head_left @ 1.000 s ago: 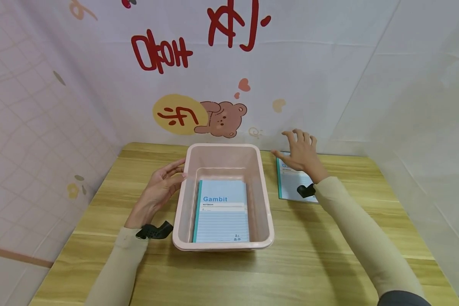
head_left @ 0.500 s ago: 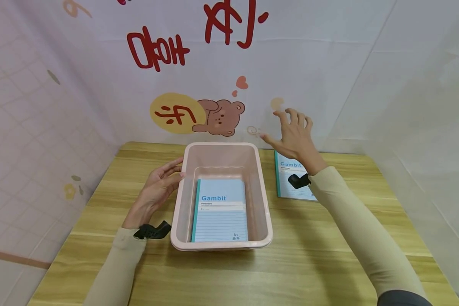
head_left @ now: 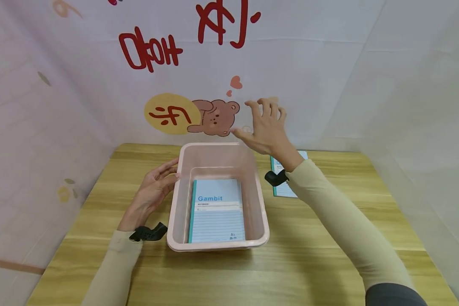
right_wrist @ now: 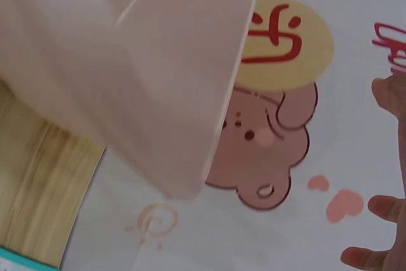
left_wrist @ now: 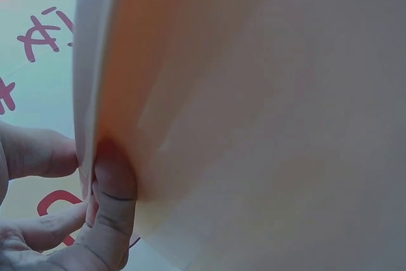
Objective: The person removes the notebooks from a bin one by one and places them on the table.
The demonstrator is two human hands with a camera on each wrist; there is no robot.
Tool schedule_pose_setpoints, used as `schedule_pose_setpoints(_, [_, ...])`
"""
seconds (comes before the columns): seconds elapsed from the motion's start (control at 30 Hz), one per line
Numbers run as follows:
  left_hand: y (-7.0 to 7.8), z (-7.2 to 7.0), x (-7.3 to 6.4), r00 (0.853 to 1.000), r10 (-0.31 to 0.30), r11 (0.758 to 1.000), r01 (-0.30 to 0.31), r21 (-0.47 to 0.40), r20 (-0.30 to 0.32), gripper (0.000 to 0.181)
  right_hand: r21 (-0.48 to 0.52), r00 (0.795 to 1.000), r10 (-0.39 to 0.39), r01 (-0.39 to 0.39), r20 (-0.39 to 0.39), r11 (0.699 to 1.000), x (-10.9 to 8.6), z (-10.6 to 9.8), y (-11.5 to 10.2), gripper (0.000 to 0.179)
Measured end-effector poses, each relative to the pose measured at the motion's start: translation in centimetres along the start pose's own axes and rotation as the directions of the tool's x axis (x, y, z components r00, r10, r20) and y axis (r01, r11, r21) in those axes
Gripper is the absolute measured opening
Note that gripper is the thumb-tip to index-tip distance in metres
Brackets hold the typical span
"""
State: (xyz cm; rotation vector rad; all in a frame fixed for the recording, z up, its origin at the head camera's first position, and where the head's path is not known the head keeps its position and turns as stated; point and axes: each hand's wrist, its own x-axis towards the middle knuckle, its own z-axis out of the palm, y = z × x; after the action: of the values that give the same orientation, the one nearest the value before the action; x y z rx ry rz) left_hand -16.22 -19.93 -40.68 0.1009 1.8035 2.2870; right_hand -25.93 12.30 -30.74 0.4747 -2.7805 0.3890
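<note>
A pale pink plastic bin (head_left: 219, 246) stands on the table in the head view. Inside it lies a light blue notebook (head_left: 217, 221) marked "Gambit", with a green spine. My left hand (head_left: 154, 187) is at the bin's left side; in the left wrist view its fingers (left_wrist: 114, 188) and thumb pinch the rim from both sides. Over the bin's far right corner hangs my right hand (head_left: 267, 129), fingers spread and holding nothing. A second blue notebook (head_left: 283, 189) lies on the table right of the bin, partly hidden behind the right wrist and forearm.
The wooden table (head_left: 222, 280) ends at a white printed backdrop (head_left: 310, 76) close behind the bin. Fabric panels also close in the left and right sides. Each wrist wears a black camera mount, such as the left mount (head_left: 149, 233).
My right hand has risen off the second notebook and moved left to the bin's far right corner. My left hand stays at the bin's rim. The head view has shifted slightly.
</note>
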Motion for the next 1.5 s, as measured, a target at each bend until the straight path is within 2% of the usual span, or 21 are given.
schedule_pose_setpoints(0.2, [0.0, -0.2, -0.1, 1.0, 0.004, 1.0, -0.004, -0.007, 0.011, 0.066, -0.048, 1.0, 0.015, -0.014, 0.02, 0.999, 0.1, 1.4, -3.5, 0.089])
schedule_pose_setpoints(0.53, [0.1, -0.1, 0.0, 1.0, -0.012, 1.0, 0.012, -0.012, -0.001, 0.065, -0.15, 0.996, 0.014, -0.001, 0.092, 0.989, -1.5, 5.0, -8.7, 0.096])
schedule_pose_setpoints(0.67, [0.2, -0.1, 0.0, 1.0, -0.017, 1.0, 0.017, -0.021, 0.0, 0.065, -0.204, 0.992, 0.017, 0.009, 0.123, 0.979, -2.5, 6.5, -10.1, 0.095])
schedule_pose_setpoints(0.87, [0.1, -0.1, 0.2, 1.0, -0.017, 1.0, 0.017, -0.025, 0.0, 0.065, -0.219, 0.987, -0.026, 0.06, 0.157, 0.974, -4.0, 8.4, -11.2, 0.082])
schedule_pose_setpoints(1.0, [0.1, -0.2, 0.2, 1.0, -0.012, 1.0, 0.013, -0.023, 0.009, 0.064, -0.222, 0.98, -0.002, 0.047, 0.197, 0.974, -4.4, 9.4, -11.8, 0.08])
schedule_pose_setpoints(1.13, [0.0, -0.2, 0.1, 1.0, -0.01, 1.0, 0.01, -0.016, 0.009, 0.064, -0.243, 0.962, 0.052, 0.016, 0.269, 0.97, -4.7, 10.4, -12.5, 0.088])
schedule_pose_setpoints(1.3, [0.0, -0.3, 0.0, 1.0, -0.009, 1.0, 0.01, -0.028, 0.011, 0.064, -0.225, 0.937, 0.085, -0.008, 0.338, 0.974, -5.3, 12.0, -12.8, 0.087])
schedule_pose_setpoints(1.5, [0.1, -0.1, 0.0, 1.0, -0.009, 1.0, 0.009, -0.025, 0.009, 0.064, -0.203, 0.887, 0.107, -0.015, 0.449, 0.979, -5.9, 13.3, -12.9, 0.087])
